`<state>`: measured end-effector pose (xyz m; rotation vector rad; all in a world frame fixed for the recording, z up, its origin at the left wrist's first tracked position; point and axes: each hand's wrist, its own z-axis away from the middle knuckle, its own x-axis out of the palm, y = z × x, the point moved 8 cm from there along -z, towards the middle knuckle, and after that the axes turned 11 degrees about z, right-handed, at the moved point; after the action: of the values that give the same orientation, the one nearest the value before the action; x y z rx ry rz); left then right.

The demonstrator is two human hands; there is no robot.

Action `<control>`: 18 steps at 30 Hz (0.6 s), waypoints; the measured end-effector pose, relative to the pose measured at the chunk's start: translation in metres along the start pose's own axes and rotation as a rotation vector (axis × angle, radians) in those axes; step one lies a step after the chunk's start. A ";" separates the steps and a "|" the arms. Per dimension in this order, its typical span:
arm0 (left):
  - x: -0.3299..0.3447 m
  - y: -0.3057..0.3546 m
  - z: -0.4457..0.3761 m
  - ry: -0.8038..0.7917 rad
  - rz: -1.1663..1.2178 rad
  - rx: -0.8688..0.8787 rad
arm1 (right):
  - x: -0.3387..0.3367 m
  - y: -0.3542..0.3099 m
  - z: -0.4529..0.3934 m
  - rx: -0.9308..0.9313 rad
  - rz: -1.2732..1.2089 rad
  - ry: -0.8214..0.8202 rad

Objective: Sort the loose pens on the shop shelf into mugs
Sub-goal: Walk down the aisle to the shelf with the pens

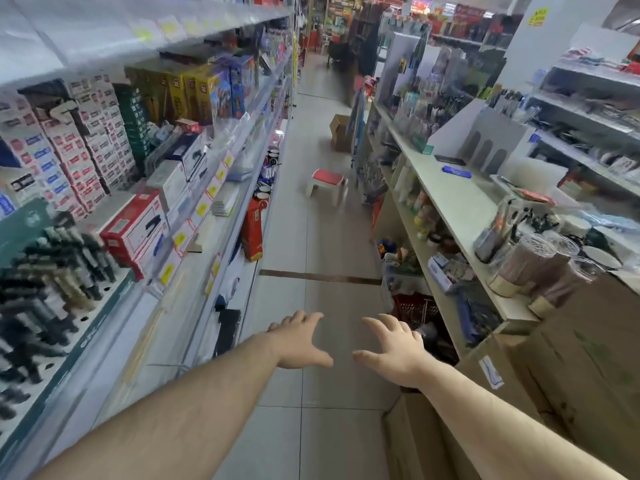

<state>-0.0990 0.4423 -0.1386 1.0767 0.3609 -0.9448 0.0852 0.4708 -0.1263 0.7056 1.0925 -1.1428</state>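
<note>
Ahead, a red-topped stool (327,185) blocks the aisle floor (311,237).

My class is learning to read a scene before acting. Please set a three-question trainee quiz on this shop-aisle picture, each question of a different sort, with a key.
1. True or false: the left hand grips a pen.
2. Multiple choice: the red-topped stool stands
A. on the right shelf
B. on the aisle floor
C. on a cardboard box
3. Fill in: the right hand hovers with its fingers spread, holding ____.

Key
1. False: both hands are open and hold no object.
2. B: it stands on the tiled floor, farther down the aisle than the hands.
3. Nothing.
</note>
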 end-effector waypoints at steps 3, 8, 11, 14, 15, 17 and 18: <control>-0.030 0.006 -0.055 0.007 -0.018 0.019 | -0.016 0.016 -0.053 -0.009 -0.027 0.007; -0.084 0.024 -0.157 0.029 -0.039 0.012 | -0.043 0.061 -0.159 -0.034 -0.075 0.037; -0.123 0.040 -0.222 0.069 -0.047 0.005 | -0.069 0.092 -0.229 -0.064 -0.108 0.061; -0.166 0.058 -0.278 0.100 -0.029 -0.012 | -0.102 0.116 -0.293 -0.104 -0.117 0.057; -0.180 0.063 -0.296 0.105 -0.025 -0.011 | -0.114 0.121 -0.314 -0.119 -0.120 0.060; -0.207 0.067 -0.332 0.114 -0.007 -0.020 | -0.138 0.130 -0.357 -0.143 -0.120 0.064; -0.220 0.068 -0.350 0.121 0.003 -0.024 | -0.149 0.133 -0.378 -0.152 -0.123 0.068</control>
<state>-0.1086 0.8608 -0.1152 1.1145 0.4689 -0.8728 0.0896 0.8983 -0.1278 0.5675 1.2805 -1.1326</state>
